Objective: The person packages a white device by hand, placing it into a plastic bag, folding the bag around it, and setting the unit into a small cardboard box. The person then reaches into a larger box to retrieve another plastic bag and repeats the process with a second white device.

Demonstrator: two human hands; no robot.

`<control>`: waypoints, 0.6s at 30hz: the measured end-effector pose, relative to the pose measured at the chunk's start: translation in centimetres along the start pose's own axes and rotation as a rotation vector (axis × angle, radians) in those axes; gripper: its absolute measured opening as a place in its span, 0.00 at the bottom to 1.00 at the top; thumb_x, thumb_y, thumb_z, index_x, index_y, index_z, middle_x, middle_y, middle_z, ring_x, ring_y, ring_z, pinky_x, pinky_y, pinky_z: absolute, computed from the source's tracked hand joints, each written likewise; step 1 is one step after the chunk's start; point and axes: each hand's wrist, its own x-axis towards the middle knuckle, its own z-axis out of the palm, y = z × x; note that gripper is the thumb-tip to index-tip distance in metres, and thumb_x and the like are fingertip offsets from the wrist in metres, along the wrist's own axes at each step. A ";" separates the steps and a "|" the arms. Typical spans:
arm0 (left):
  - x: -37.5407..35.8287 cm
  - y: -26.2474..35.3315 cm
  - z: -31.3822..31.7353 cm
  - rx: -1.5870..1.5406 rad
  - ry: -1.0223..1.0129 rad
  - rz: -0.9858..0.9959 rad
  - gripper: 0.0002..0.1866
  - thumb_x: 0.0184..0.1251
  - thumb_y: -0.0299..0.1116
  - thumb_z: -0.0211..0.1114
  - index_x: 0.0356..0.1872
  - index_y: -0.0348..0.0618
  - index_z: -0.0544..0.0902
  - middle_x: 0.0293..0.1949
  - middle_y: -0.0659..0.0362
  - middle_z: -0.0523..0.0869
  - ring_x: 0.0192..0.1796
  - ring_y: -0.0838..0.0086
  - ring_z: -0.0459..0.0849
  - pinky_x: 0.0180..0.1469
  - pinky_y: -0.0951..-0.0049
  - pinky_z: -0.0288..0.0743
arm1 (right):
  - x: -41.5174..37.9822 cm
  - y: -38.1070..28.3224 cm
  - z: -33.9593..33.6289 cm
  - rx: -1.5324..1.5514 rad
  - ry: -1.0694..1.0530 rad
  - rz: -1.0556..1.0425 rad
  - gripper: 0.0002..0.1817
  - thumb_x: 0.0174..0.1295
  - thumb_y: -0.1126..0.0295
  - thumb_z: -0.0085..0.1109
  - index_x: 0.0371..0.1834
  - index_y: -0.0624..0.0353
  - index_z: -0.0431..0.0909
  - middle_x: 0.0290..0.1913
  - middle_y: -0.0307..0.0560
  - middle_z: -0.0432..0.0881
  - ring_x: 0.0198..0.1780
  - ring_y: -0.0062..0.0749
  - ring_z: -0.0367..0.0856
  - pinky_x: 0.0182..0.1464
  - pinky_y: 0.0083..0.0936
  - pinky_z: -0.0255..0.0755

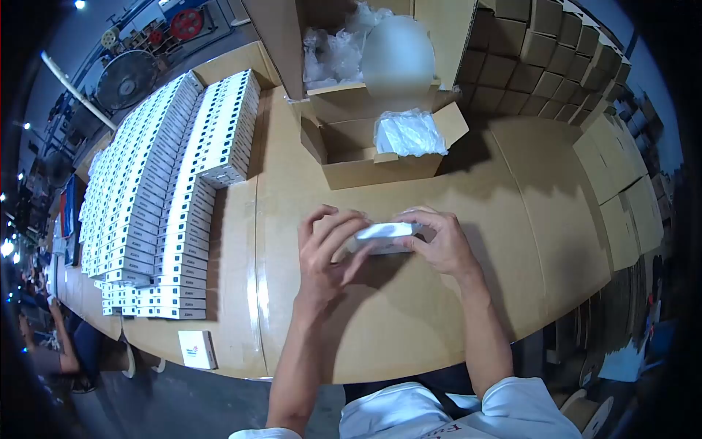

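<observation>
Above the middle of the cardboard-covered table (409,322), a small white box (386,231) is held between both hands. My left hand (330,245) grips its left end with curled fingers. My right hand (441,243) pinches its right end between thumb and fingers. Just beyond the hands stands an open brown carton (380,173), with a bubble-wrapped item (411,133) at its right side. At the left, many small white boxes (157,183) are stacked in long rows. One flat white box (196,349) lies alone near the front left edge.
Behind the open carton is a larger open box (274,44) holding clear plastic wrap (333,57). Brown cartons (545,55) are piled at the back right, and more cartons (621,190) line the right edge. Another person's arm (64,340) shows at the far left.
</observation>
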 end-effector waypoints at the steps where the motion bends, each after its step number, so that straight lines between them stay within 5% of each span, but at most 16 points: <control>1: 0.2 0.2 -0.4 0.071 -0.120 0.069 0.23 0.52 0.27 0.80 0.52 0.43 0.84 0.48 0.58 0.89 0.56 0.61 0.81 0.61 0.61 0.72 | 0.0 -0.2 -0.1 -0.015 0.004 -0.002 0.18 0.54 0.74 0.76 0.49 0.63 0.86 0.48 0.52 0.87 0.48 0.41 0.87 0.53 0.32 0.80; 5: -0.9 -0.3 0.4 -0.007 -0.138 -0.113 0.22 0.50 0.30 0.82 0.49 0.46 0.87 0.46 0.60 0.90 0.55 0.60 0.81 0.64 0.56 0.72 | -0.1 -0.9 -0.2 -0.113 0.026 -0.121 0.18 0.52 0.75 0.75 0.47 0.63 0.85 0.48 0.49 0.85 0.50 0.44 0.84 0.52 0.35 0.78; 8: -0.2 -0.2 -0.3 -0.096 -0.186 -0.202 0.21 0.51 0.33 0.82 0.48 0.45 0.86 0.44 0.60 0.90 0.53 0.62 0.84 0.72 0.48 0.63 | -0.3 -2.2 -0.3 -0.224 0.060 -0.207 0.19 0.52 0.79 0.72 0.49 0.62 0.85 0.44 0.50 0.85 0.49 0.49 0.83 0.52 0.37 0.78; 10: -0.4 -0.8 -0.4 -0.148 -0.215 -0.274 0.22 0.51 0.37 0.82 0.47 0.45 0.85 0.44 0.59 0.89 0.53 0.63 0.85 0.78 0.44 0.52 | -0.5 -3.2 -0.5 -0.246 0.000 -0.154 0.19 0.53 0.80 0.71 0.50 0.61 0.84 0.44 0.52 0.84 0.48 0.51 0.83 0.52 0.38 0.78; 14: -0.2 -1.8 -1.0 -0.136 -0.261 -0.269 0.27 0.54 0.36 0.81 0.56 0.44 0.81 0.47 0.59 0.87 0.55 0.62 0.85 0.79 0.43 0.49 | -0.2 -4.9 -0.6 -0.178 -0.066 -0.076 0.18 0.57 0.81 0.67 0.51 0.61 0.83 0.44 0.55 0.84 0.44 0.54 0.83 0.47 0.39 0.78; 17: 1.3 -2.2 -3.3 -0.013 -0.163 -0.235 0.28 0.57 0.36 0.79 0.59 0.41 0.80 0.48 0.56 0.87 0.54 0.61 0.85 0.75 0.49 0.58 | 1.1 -6.4 -1.2 -0.202 0.017 -0.131 0.16 0.57 0.81 0.69 0.49 0.62 0.82 0.40 0.52 0.83 0.39 0.43 0.85 0.41 0.32 0.79; 18: 1.6 -3.5 -3.9 -0.023 -0.079 -0.262 0.25 0.63 0.35 0.74 0.60 0.37 0.79 0.48 0.51 0.87 0.52 0.59 0.84 0.67 0.56 0.69 | 1.6 -6.6 -1.5 -0.199 0.074 -0.151 0.15 0.56 0.81 0.69 0.47 0.62 0.82 0.39 0.51 0.83 0.39 0.40 0.85 0.40 0.31 0.79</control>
